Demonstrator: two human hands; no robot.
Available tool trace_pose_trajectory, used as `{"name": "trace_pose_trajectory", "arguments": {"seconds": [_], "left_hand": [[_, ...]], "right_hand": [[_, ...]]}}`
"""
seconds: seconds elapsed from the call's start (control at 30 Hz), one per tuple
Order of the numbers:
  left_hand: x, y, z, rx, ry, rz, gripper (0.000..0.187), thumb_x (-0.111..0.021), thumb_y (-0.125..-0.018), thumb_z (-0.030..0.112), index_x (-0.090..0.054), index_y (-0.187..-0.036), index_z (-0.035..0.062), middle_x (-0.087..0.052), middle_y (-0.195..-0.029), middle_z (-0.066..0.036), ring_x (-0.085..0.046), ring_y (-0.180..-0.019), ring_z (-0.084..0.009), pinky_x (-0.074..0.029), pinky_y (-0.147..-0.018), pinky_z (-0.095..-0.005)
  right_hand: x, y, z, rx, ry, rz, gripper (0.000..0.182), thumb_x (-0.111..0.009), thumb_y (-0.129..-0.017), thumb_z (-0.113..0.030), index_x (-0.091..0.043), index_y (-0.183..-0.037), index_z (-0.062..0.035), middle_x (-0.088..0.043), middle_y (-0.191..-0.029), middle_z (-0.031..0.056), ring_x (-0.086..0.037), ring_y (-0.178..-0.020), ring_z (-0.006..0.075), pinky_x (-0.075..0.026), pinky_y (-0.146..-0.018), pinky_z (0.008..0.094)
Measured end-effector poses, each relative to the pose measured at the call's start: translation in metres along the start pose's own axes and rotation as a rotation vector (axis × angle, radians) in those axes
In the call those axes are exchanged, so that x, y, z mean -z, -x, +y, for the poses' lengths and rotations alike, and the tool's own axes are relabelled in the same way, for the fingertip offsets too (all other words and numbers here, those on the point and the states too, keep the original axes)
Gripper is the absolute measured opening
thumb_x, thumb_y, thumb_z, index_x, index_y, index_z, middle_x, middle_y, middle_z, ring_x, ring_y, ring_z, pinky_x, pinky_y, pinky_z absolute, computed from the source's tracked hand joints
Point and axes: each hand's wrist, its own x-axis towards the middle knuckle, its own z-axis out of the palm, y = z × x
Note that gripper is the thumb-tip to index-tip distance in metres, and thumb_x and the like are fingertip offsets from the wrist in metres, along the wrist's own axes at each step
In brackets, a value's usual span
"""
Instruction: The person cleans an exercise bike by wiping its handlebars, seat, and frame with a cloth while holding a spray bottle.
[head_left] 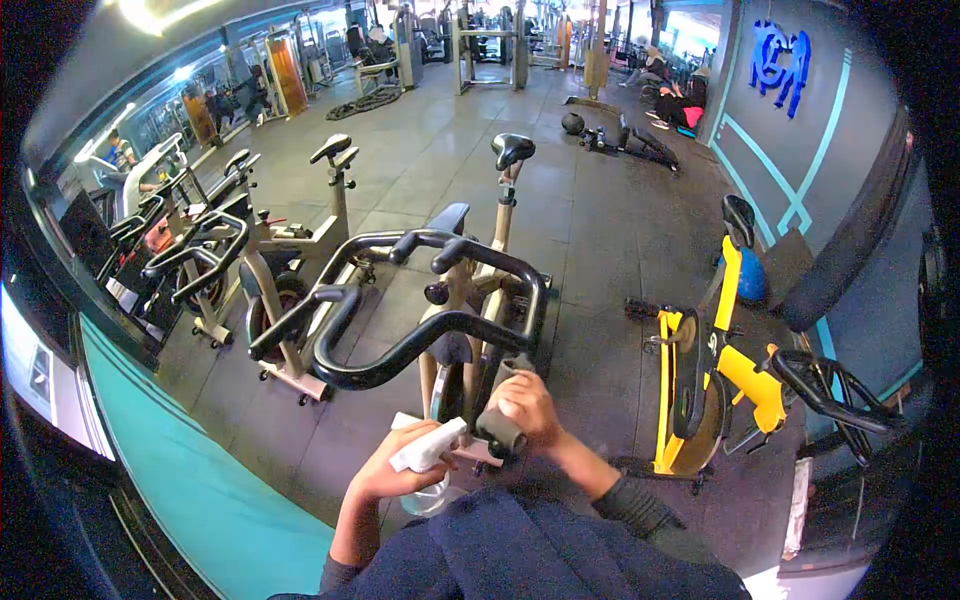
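My left hand [392, 466] is closed round a white spray bottle [430, 447], whose clear lower part shows below the fingers. My right hand [530, 408] grips a dark grey cloth [500, 432], which hangs down beside the bottle. Both hands are low in the view, just in front of my body. Right beyond them stands an exercise bike with looped black handlebars [400, 352] and a black saddle [513, 150]. Whether the cloth touches the bike's frame, I cannot tell.
More grey bikes [265, 300] stand to the left. A yellow bike [735, 385] stands at the right, near a blue ball [748, 275]. Farther off are a bench [645, 145], a black ball [572, 123], weight machines and people by the right wall.
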Motion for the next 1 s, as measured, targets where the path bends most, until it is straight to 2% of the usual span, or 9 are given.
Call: {"name": "trace_pose_trajectory", "arguments": {"seconds": [0.17,0.23,0.3,0.37,0.47,0.53,0.7,0.83,1.0], "left_hand": [[0.004,-0.014,-0.003,-0.05,-0.014,-0.018,0.04,-0.07,-0.066,0.011,-0.062,-0.105,0.0014,-0.065,-0.092,-0.01,-0.064,-0.086,-0.0285,-0.05,-0.08,-0.0366],[0.007,-0.023,0.002,-0.061,-0.066,-0.033,0.039,-0.069,-0.066,0.01,-0.062,-0.103,0.0013,-0.065,-0.091,-0.01,-0.064,-0.086,-0.0279,-0.05,-0.08,-0.0362],[0.009,-0.03,0.007,-0.065,-0.112,-0.053,0.037,-0.068,-0.066,0.009,-0.063,-0.102,0.0011,-0.065,-0.091,-0.01,-0.064,-0.086,-0.0273,-0.05,-0.08,-0.0358],[0.009,-0.035,0.01,-0.125,-0.089,-0.05,0.036,-0.067,-0.065,0.008,-0.063,-0.1,0.0008,-0.065,-0.09,-0.01,-0.064,-0.085,-0.0263,-0.05,-0.079,-0.0355],[0.005,-0.037,0.012,-0.085,-0.04,-0.043,0.036,-0.067,-0.065,0.008,-0.063,-0.1,0.0007,-0.065,-0.091,-0.011,-0.064,-0.085,-0.0256,-0.05,-0.079,-0.0352],[0.004,-0.036,0.008,-0.067,-0.025,-0.044,0.036,-0.067,-0.065,0.008,-0.063,-0.099,0.0008,-0.065,-0.091,-0.011,-0.065,-0.085,-0.0256,-0.05,-0.078,-0.0352],[0.005,-0.035,0.007,-0.079,-0.071,-0.052,0.037,-0.068,-0.064,0.007,-0.062,-0.1,-0.0003,-0.066,-0.09,-0.011,-0.066,-0.083,-0.027,-0.051,-0.075,-0.036],[0.003,-0.039,0.011,-0.085,-0.059,-0.068,0.038,-0.068,-0.064,0.007,-0.062,-0.101,-0.0008,-0.066,-0.09,-0.011,-0.066,-0.085,-0.0274,-0.051,-0.077,-0.0351],[-0.001,-0.047,0.01,-0.172,-0.15,-0.077,0.041,-0.069,-0.065,0.01,-0.061,-0.105,0.0008,-0.064,-0.093,-0.011,-0.064,-0.089,-0.0289,-0.05,-0.08,-0.0359]], "right_hand": [[-0.01,0.021,-0.05,-0.064,-0.234,0.113,0.033,-0.041,-0.092,-0.029,-0.061,-0.083,-0.0048,-0.065,-0.086,0.0093,-0.061,-0.09,0.0263,-0.037,-0.097,0.0444],[-0.002,0.032,-0.053,-0.245,-0.576,-0.011,0.036,-0.041,-0.094,-0.032,-0.061,-0.083,-0.0037,-0.066,-0.088,0.0088,-0.062,-0.09,0.0248,-0.039,-0.094,0.0434],[0.007,0.038,-0.024,-0.115,-0.965,0.013,0.035,-0.043,-0.094,-0.033,-0.06,-0.083,-0.0046,-0.064,-0.084,0.0072,-0.061,-0.087,0.0251,-0.04,-0.093,0.0418],[0.015,0.05,-0.005,-0.012,-1.413,0.279,0.036,-0.046,-0.094,-0.038,-0.058,-0.082,-0.0067,-0.06,-0.078,0.0059,-0.059,-0.084,0.0259,-0.042,-0.091,0.0399],[0.042,0.062,0.001,-0.302,-1.785,0.775,0.037,-0.051,-0.09,-0.047,-0.057,-0.092,-0.0105,-0.056,-0.09,0.0074,-0.053,-0.093,0.0268,-0.044,-0.089,0.0448],[0.053,0.077,0.024,-0.271,-1.95,0.732,0.04,-0.051,-0.089,-0.049,-0.058,-0.101,-0.0108,-0.059,-0.102,0.0089,-0.054,-0.102,0.0289,-0.044,-0.092,0.0472],[0.052,0.105,0.03,-0.396,-1.667,0.841,0.059,-0.042,-0.091,-0.053,-0.047,-0.136,-0.0145,-0.047,-0.141,0.0107,-0.044,-0.128,0.0365,-0.032,-0.109,0.0539],[0.059,0.093,0.033,-0.294,-1.67,0.73,0.059,-0.037,-0.093,-0.053,-0.047,-0.136,-0.0141,-0.048,-0.139,0.01,-0.047,-0.125,0.0356,-0.034,-0.106,0.0548],[0.054,0.066,0.041,-0.674,-1.458,0.988,0.057,-0.034,-0.095,-0.053,-0.048,-0.134,-0.0135,-0.053,-0.135,0.0077,-0.052,-0.121,0.0299,-0.041,-0.102,0.0509]]}}
